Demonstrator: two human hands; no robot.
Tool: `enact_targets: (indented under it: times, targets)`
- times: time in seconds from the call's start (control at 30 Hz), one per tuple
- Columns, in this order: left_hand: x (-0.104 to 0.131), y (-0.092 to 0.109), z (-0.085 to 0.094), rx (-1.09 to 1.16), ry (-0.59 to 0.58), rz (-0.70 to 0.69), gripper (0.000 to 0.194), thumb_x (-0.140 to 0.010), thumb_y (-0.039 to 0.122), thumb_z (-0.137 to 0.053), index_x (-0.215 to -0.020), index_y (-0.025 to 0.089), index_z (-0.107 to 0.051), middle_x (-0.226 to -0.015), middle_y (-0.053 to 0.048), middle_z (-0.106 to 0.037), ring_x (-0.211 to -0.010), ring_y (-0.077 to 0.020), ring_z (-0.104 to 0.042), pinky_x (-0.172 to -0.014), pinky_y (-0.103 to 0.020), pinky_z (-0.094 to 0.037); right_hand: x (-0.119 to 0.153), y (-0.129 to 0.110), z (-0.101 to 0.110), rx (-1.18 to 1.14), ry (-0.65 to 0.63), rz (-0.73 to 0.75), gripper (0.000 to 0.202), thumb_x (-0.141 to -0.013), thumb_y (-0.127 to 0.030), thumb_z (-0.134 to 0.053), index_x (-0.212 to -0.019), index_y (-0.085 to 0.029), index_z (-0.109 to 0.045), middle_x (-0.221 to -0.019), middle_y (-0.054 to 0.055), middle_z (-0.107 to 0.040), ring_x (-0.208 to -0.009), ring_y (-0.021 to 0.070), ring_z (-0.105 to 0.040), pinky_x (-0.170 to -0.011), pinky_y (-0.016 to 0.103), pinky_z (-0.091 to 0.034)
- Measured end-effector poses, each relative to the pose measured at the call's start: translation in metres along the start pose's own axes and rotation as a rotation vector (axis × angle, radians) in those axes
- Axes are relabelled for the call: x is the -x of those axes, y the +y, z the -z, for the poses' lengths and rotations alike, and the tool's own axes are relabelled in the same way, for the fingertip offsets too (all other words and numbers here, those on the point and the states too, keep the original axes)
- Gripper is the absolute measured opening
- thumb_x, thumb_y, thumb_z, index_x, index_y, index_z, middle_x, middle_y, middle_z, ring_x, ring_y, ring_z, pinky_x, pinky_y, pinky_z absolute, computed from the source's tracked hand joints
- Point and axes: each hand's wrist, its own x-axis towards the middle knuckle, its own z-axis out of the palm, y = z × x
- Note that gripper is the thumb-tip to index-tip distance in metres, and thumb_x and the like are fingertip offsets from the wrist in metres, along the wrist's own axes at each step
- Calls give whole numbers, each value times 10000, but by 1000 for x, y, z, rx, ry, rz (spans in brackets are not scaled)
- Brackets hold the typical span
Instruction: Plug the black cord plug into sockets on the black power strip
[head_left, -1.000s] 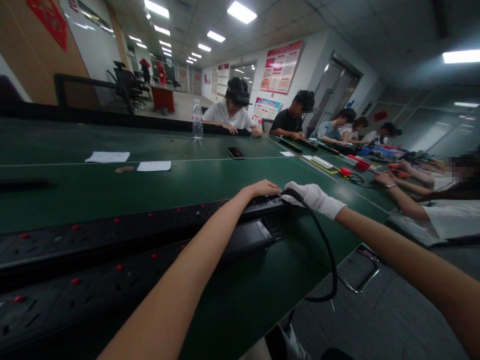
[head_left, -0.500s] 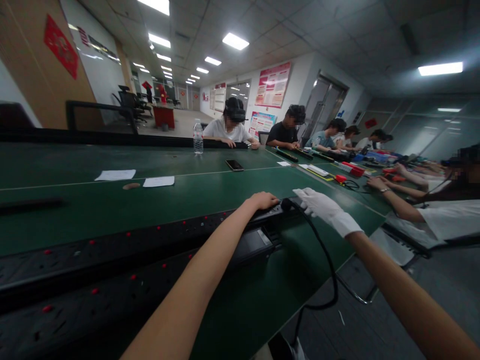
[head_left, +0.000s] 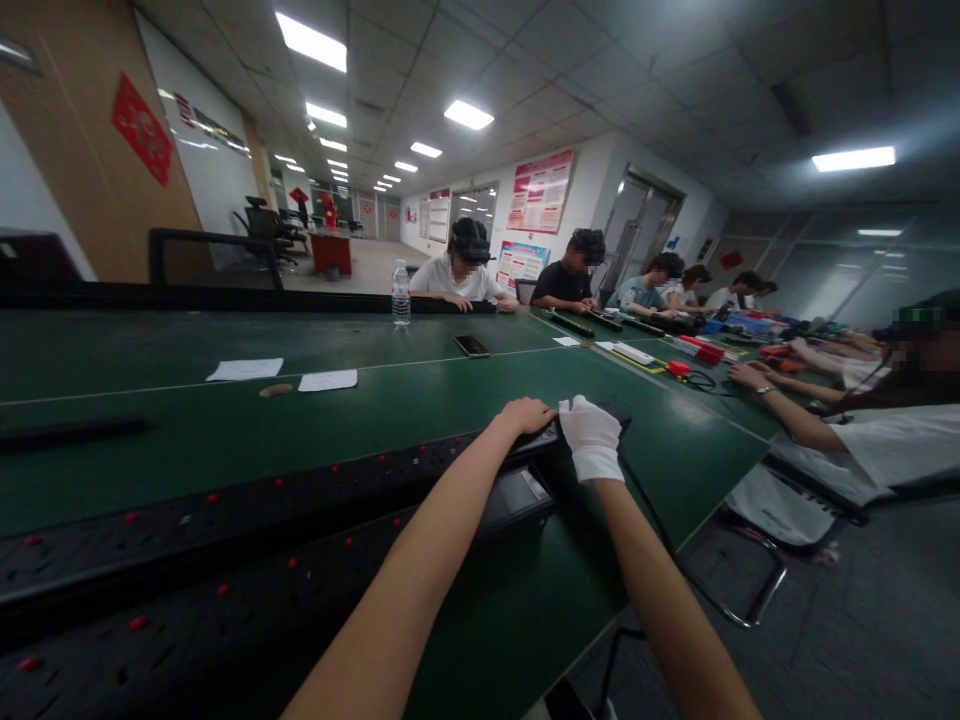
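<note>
Two long black power strips with rows of red dots lie side by side, slanting across the table's near left. My bare left hand (head_left: 529,414) is closed over the right end of the farther power strip (head_left: 360,476). On my right hand (head_left: 590,437) is a white glove; its fingers are curled at that same end, and what they pinch is hidden. A black cable (head_left: 651,510) comes out behind the glove and drops past the table edge. The nearer power strip (head_left: 255,590), with a glossy panel at its right end, runs partly beneath my left forearm.
On the green table (head_left: 420,385) are papers (head_left: 328,381), a phone (head_left: 471,346) and a water bottle (head_left: 401,294). A dark bar (head_left: 75,432) lies at left. Co-workers sit opposite and at right, near a white strip (head_left: 632,353) and red parts. A chair stands beyond the right edge.
My right hand has moved left and turned, its fingers going from stretched out beside the cable to curled at the strip's end. My left hand stays on the strip. The view has shifted slightly.
</note>
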Motion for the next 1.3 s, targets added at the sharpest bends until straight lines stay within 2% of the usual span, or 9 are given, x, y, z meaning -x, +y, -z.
enact_targets:
  times: [0.27,0.57,0.8,1.13,1.2,1.3]
  targets:
    - [-1,0,-2,-31,-17,10,291,-859,326,-464,-1089,151,-499,-1098,-82,-516,-937,-179,-531,-792,-386,-455,1,3,-7,-31,27,-54,407,-831,-499,-332,-938,-181,-563,-879,101,-645,-845,219,-607,-676,308,-413]
    - [-4,-1,-4,-3,-18,26,296,-860,332,-461,-1091,152,-499,-1104,-83,-514,-946,-183,-528,-801,-392,-450,-6,11,-10,-47,-62,-105,470,-781,-597,-312,-911,-216,-556,-800,75,-652,-787,233,-618,-649,342,-427]
    - [-2,-1,-2,2,-47,35,296,-860,338,-460,-1084,150,-503,-1099,-82,-517,-948,-184,-527,-804,-394,-447,-3,12,-6,-80,-114,-103,446,-766,-582,-366,-939,-216,-554,-861,92,-652,-831,227,-608,-687,332,-420]
    - [0,0,-1,34,-47,49,298,-859,342,-459,-1082,150,-505,-1098,-81,-518,-951,-186,-526,-808,-397,-444,6,8,-2,-73,-31,-120,433,-780,-569,-374,-904,-213,-586,-818,71,-651,-777,204,-611,-643,289,-413]
    - [-2,-1,-2,52,-50,53,299,-859,341,-460,-1085,150,-503,-1102,-82,-516,-954,-187,-525,-810,-399,-443,9,10,3,-61,9,-138,434,-813,-547,-328,-957,-218,-573,-841,68,-645,-775,198,-608,-633,282,-410]
    - [-5,-5,-3,95,-64,71,305,-856,338,-467,-1090,145,-498,-1094,-82,-518,-945,-186,-529,-800,-397,-448,12,16,14,-22,90,-188,501,-888,-463,-147,-1162,-186,-461,-973,111,-603,-854,224,-587,-657,312,-408]
